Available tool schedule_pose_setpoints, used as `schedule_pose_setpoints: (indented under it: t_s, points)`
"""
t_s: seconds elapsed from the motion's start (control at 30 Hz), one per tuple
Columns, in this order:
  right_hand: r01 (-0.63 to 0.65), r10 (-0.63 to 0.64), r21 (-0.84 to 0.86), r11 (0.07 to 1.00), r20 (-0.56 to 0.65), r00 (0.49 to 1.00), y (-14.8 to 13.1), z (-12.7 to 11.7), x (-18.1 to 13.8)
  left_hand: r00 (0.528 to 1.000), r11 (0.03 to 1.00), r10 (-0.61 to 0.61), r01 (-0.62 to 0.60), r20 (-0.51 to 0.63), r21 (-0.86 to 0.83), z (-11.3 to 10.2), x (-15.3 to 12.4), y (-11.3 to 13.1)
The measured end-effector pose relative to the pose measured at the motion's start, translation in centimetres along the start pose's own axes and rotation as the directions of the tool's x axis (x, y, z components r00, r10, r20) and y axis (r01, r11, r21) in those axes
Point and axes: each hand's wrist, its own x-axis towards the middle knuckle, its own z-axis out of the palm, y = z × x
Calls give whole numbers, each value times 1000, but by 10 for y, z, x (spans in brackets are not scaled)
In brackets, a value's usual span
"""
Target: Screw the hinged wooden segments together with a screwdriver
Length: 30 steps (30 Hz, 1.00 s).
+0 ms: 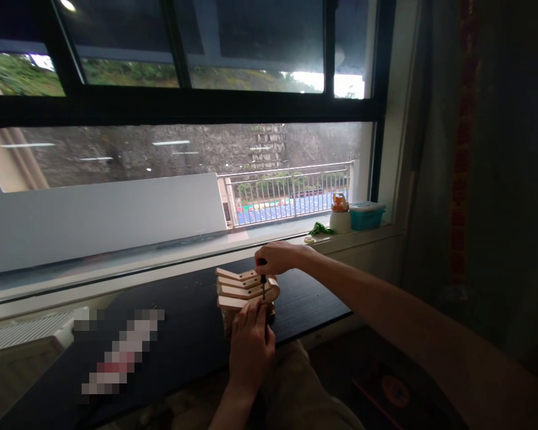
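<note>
I had the right hand (pixel 278 258) closed around a screwdriver (pixel 263 279), pointing down at the wooden piece (pixel 240 291) below on the surface (pixel 186 316). The left hand (pixel 252 340) lay against the wooden piece's near end; from my feed I couldn't tell if it gripped.

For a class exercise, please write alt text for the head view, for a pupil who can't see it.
A person's right hand holds a screwdriver upright over a slatted wooden piece on a dark table; the left hand rests against its near side. Beyond is a window, with a teal box on its sill.
</note>
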Motion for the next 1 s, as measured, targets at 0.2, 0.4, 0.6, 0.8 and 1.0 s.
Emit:
schedule_pose_setpoints:
  t_s: [0.2,0.4,0.6,0.8,1.0]
  points:
    - [125,-126,23,992,49,991,1,-7,-3,1000,1000,-1,1,14,-6,-1,1,1]
    - [87,-88,19,996,52,995,5,-3,4,1000,1000,-7,8,19,-13,-3,2,2]
    - [-16,15,22,1000,16,1000,9,2,2,1000,1000,-6,6,11,-21,-3,1,2]
    - [10,-10,51,999,0,1000,11,1,-1,1000,1000,-6,6,0,-21,-1,0,1]
    - [81,-80,95,992,-15,997,7,0,-2,1000,1000,-5,5,-3,-22,0,1,0]
